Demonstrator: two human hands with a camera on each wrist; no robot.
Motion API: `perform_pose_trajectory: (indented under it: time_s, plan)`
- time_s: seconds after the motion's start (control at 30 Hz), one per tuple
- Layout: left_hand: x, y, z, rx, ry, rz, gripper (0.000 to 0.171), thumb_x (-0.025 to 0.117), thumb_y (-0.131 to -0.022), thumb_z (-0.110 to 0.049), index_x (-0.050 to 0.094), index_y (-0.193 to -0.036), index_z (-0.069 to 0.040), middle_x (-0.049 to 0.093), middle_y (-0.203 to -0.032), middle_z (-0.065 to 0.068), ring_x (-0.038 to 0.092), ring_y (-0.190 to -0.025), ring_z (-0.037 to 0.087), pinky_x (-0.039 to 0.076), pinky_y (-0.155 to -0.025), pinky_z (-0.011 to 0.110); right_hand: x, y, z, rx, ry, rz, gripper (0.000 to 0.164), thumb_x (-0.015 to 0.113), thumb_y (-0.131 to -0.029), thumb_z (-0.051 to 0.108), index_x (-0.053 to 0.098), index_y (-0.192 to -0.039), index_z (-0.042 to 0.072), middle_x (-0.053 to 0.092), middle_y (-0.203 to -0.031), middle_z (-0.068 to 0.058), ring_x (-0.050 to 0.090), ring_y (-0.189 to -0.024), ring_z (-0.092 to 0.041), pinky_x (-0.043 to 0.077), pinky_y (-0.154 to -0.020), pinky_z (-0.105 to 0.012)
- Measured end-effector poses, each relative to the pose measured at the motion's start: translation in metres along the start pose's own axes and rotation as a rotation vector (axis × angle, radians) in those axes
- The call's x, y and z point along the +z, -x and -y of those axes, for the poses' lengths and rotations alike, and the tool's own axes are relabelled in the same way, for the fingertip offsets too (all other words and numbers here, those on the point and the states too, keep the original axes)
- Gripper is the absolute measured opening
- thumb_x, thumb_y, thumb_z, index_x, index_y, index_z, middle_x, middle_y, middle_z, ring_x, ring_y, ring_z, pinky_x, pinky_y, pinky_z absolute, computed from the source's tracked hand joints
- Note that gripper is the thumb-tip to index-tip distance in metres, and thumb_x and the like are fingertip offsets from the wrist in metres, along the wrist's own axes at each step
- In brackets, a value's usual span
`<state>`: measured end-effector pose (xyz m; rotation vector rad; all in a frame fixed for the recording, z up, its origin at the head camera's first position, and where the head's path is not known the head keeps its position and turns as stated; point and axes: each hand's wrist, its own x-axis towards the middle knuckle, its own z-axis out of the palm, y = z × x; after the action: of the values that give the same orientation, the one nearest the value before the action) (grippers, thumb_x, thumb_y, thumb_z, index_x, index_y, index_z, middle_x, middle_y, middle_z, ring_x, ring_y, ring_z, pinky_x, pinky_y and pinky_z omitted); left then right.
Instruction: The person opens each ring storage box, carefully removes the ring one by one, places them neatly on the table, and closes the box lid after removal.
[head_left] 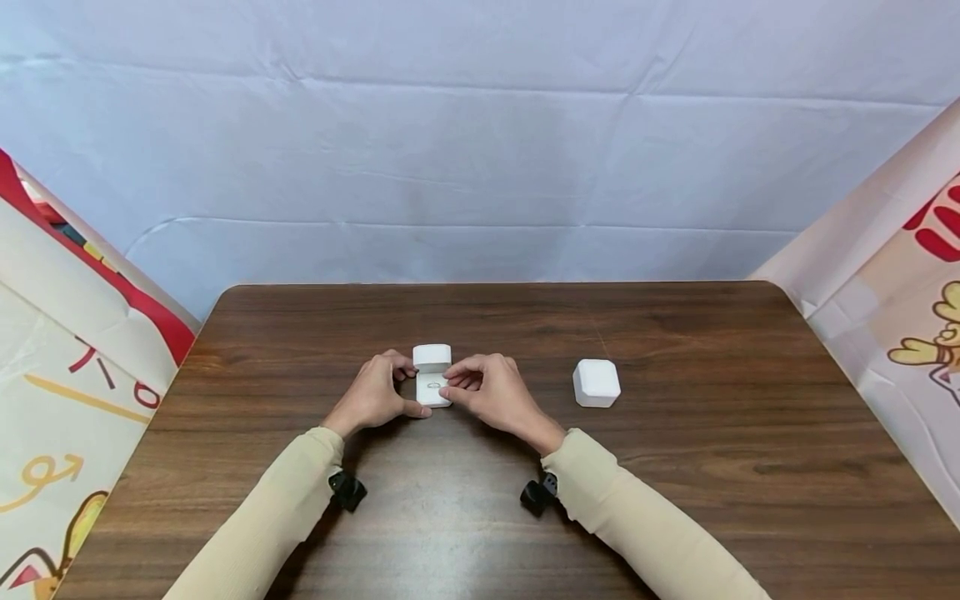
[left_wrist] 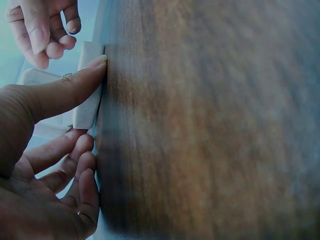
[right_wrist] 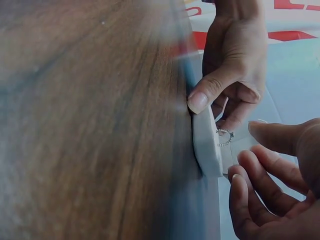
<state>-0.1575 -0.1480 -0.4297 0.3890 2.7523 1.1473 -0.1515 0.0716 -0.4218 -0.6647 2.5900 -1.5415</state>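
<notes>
A small white ring box (head_left: 432,357) stands on the table with its lid raised. Inside it, a ring (right_wrist: 230,138) set with tiny stones sits upright in the white insert. My left hand (head_left: 375,393) grips the box base from the left, thumb at the front edge and fingers behind. Close by on the right is my right hand (head_left: 497,393), its thumb and fingers loosely bent beside the ring and the box's right side. In the right wrist view, a gap shows between that thumb and the fingers, with nothing pinched there.
A second white box (head_left: 597,382), its lid down, rests to the right of my right hand. Under everything is a brown wood-grain table (head_left: 697,450). A pale cloth (head_left: 480,167) hangs behind it, and printed cloths flank both sides.
</notes>
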Motion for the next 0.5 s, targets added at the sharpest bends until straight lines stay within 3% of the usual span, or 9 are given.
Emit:
perform_pose_trajectory:
  time_s: [0.5]
  plan:
    - [0.0003,-0.0004,0.0009,0.013,-0.005,-0.003,0.052,0.098,-0.064,-0.018,0.07,-0.104,0.001,0.063,-0.099,0.006,0.058,-0.094,0.026,0.048,-0.085,0.041,0.0058,-0.0049,-0.0012,0.01,0.063,-0.025,0.011,0.085,-0.083,0.01,0.08,-0.092,0.005,0.072,-0.082,-0.001,0.067,-0.068,-0.012,0.054,-0.062,-0.022]
